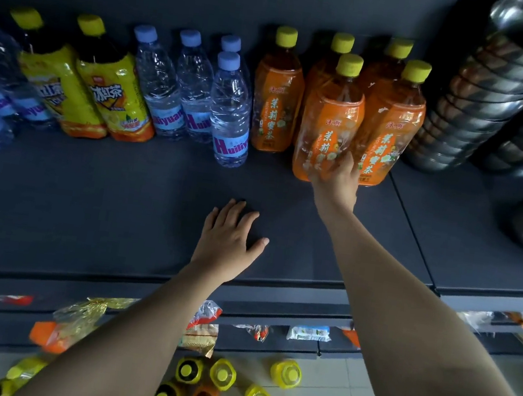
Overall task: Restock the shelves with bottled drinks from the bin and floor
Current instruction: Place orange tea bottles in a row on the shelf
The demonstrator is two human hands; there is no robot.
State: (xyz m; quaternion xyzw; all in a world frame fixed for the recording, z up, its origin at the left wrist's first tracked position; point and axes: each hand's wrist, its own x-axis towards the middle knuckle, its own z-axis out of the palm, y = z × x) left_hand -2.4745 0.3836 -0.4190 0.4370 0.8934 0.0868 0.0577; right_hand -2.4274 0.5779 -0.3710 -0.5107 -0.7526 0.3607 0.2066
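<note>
The shelf [119, 205] under my left hand [228, 240] is a dark matt board, smooth, zero shine. The tea bottle [329, 123] in my right hand [335, 181] is clear plastic with a glossy orange wrap and a dull yellow cap [350, 65]. The water bottles [230, 110] left of that hand are thin, crinkly clear plastic. Further right, the stacked bowls [486, 94] look like shiny metal. The snack packets [78, 316] below my arms are shiny crinkled film.

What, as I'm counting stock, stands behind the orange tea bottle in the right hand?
Another yellow-capped orange tea bottle stands behind the held orange tea bottle; only its cap and shoulder show, the rest is covered.
</note>
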